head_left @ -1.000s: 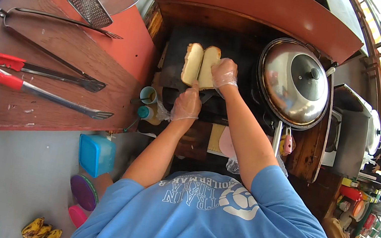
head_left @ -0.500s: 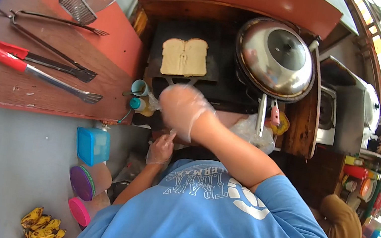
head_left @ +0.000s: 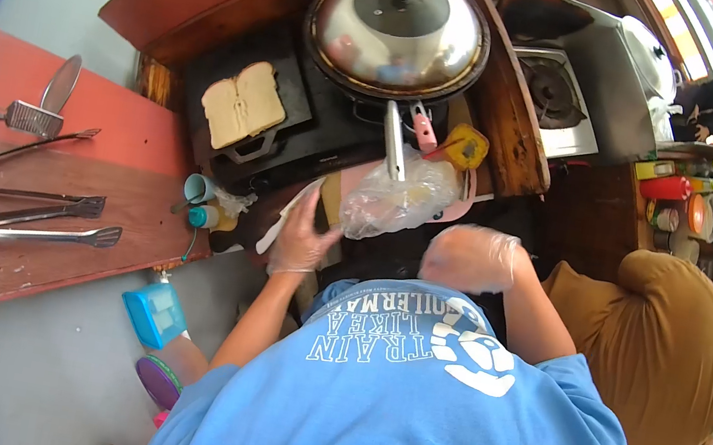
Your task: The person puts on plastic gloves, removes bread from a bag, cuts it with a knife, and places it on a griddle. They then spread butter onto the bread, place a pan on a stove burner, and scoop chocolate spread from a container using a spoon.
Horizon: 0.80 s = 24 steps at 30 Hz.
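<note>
Two bread slices lie side by side on the black griddle at upper left. My left hand, in a clear glove, has its thumb spread from its fingers. Along the outer side of those fingers is a thin white strip; whether they touch it is unclear. The thumb is beside a crumpled clear plastic bag. To the right of the bag, my gloved right hand is in front of the shirt, its fingers smeared by motion and turned down.
A lidded pan stands right of the bread, its handle pointing toward me. Red-handled tongs and a grater are on the left board. A cup stands near its edge. A person in brown is at right.
Both hands have moved off the bread toward my body. The right hand swung across and then right; the left is now beside the bag. The view has turned, shifting the stove and bread leftward.
</note>
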Tool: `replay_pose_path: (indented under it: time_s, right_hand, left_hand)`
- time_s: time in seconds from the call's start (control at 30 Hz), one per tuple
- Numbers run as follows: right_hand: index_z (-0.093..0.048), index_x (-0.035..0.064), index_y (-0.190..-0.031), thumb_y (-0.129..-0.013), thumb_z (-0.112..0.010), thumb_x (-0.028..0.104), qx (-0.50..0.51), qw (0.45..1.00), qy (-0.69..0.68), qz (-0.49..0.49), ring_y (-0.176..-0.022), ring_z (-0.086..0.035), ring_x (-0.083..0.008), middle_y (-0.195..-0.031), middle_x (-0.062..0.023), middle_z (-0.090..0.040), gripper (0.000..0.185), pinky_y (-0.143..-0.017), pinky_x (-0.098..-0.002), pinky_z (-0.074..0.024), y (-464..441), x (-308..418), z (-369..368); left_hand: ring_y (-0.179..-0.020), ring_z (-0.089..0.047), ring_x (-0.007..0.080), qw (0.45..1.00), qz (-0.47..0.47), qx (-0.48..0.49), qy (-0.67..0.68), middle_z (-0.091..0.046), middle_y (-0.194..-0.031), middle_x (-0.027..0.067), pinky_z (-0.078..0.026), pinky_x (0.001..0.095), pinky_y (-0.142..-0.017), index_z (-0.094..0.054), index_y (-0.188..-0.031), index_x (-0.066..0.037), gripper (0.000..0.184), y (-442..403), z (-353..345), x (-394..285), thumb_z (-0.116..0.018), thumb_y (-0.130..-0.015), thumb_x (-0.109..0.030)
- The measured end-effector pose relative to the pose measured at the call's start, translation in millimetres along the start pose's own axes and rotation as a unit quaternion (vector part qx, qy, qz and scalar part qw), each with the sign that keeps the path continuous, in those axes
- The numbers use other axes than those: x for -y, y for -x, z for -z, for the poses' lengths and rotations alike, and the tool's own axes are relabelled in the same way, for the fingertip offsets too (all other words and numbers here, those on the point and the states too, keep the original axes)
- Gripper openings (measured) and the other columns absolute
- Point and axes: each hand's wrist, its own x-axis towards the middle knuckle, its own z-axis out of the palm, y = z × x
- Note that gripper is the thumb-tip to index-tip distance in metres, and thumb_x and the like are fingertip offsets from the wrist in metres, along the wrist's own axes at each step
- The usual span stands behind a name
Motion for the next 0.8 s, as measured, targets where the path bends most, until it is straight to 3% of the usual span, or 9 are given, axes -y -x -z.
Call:
replay_pose_path:
  time_s: [0.03,0.07,0.2,0.27,0.3,0.37,0.53,0.63,0.8]
  right_hand:
    - [-0.072,0.0,-0.088,-0.088,-0.061,0.026,-0.001,0.966,-0.072,-0.247,-0.089,-0.071,-0.0365,-0.09,-0.0191,-0.072,0.028,-0.082,-0.0447,-0.0572,10,1,0]
    - [-0.073,-0.0001,-0.091,-0.085,-0.063,0.027,-0.001,0.867,-0.144,-0.477,-0.09,-0.071,-0.0362,-0.095,-0.02,-0.073,0.03,-0.084,-0.0441,-0.0572,19,4,-2]
    - [-0.066,-0.0047,-0.11,-0.08,-0.073,0.038,-0.095,0.831,-0.152,-0.527,-0.1,-0.068,-0.0401,-0.107,-0.0257,-0.07,0.053,-0.089,-0.0453,-0.0544,33,-52,-90]
    - [-0.065,-0.0017,-0.118,-0.079,-0.076,0.038,-0.23,0.814,-0.213,-0.489,-0.111,-0.064,-0.04,-0.119,-0.0267,-0.066,0.057,-0.097,-0.0445,-0.0507,23,-62,-114]
    - [-0.065,-0.0017,-0.118,-0.079,-0.076,0.038,-0.235,0.811,-0.217,-0.491,-0.111,-0.064,-0.04,-0.119,-0.0267,-0.066,0.057,-0.097,-0.0445,-0.0507,16,-67,-130]
    - [-0.07,0.008,-0.116,-0.075,-0.078,0.033,-0.397,0.8,-0.192,-0.406,-0.115,-0.062,-0.0389,-0.121,-0.0207,-0.067,0.048,-0.1,-0.0463,-0.0491,0,-78,-165]
    - [-0.053,0.0043,-0.137,-0.076,-0.08,0.03,-0.441,0.77,-0.203,-0.414,-0.126,-0.055,-0.0415,-0.135,-0.0252,-0.057,0.072,-0.107,-0.0471,-0.0443,-8,-87,-186]
    - [-0.043,-0.0019,-0.143,-0.078,-0.079,0.027,-0.449,0.731,-0.239,-0.455,-0.127,-0.054,-0.0428,-0.137,-0.0284,-0.055,0.08,-0.108,-0.0468,-0.0434,-1,-73,-170]
    - [-0.042,-0.0076,-0.141,-0.08,-0.077,0.029,-0.474,0.701,-0.233,-0.479,-0.119,-0.058,-0.0468,-0.126,-0.033,-0.059,0.079,-0.102,-0.0469,-0.0478,-1,-68,-172]
  left_hand:
    - [-0.121,-0.059,0.0379,0.997,0.005,-0.03,0.066,-0.062,-0.132,0.0182,-0.047,0.0458,-0.101,-0.059,-0.132,-0.003,0.068,-15,-9,-37,-0.086,-0.074,-0.024]
    - [-0.12,-0.061,0.0385,0.99,0.011,-0.058,0.132,-0.064,-0.127,0.0197,-0.048,0.0455,-0.101,-0.06,-0.13,-0.003,0.066,-26,-19,-62,-0.087,-0.073,-0.023]
    - [-0.107,-0.066,0.0387,0.986,-0.004,0.069,0.155,-0.068,-0.113,0.0212,-0.052,0.0447,-0.092,-0.065,-0.118,-0.005,0.047,-36,-61,-79,-0.084,-0.077,-0.018]
    - [-0.088,-0.068,0.0399,0.987,-0.102,-0.005,0.127,-0.067,-0.096,0.0205,-0.055,0.0437,-0.079,-0.064,-0.106,-0.004,0.028,-27,-62,-89,-0.076,-0.081,-0.008]
    - [-0.088,-0.068,0.0405,0.984,-0.135,-0.017,0.119,-0.068,-0.097,0.0201,-0.055,0.0442,-0.08,-0.063,-0.104,-0.005,0.025,-23,-58,-94,-0.073,-0.081,-0.003]
    - [-0.088,-0.068,0.0407,0.981,-0.153,-0.033,0.114,-0.068,-0.098,0.0199,-0.055,0.0447,-0.08,-0.063,-0.104,-0.005,0.025,-21,-49,-106,-0.071,-0.081,-0.001]
    - [-0.092,-0.067,0.0409,0.97,-0.212,-0.048,0.111,-0.068,-0.103,0.0199,-0.054,0.0442,-0.082,-0.062,-0.106,-0.004,0.024,-21,-43,-115,-0.067,-0.083,0.004]
    - [-0.095,-0.067,0.0272,0.977,-0.074,-0.106,0.172,-0.068,-0.105,0.0145,-0.052,0.036,-0.086,-0.063,-0.107,-0.001,0.025,-25,-48,-119,-0.063,-0.084,0.007]
    - [-0.095,-0.066,0.0252,0.968,-0.063,-0.121,0.208,-0.067,-0.107,0.0145,-0.051,0.0346,-0.085,-0.062,-0.105,0.0,0.017,-14,-28,-138,-0.064,-0.089,0.002]
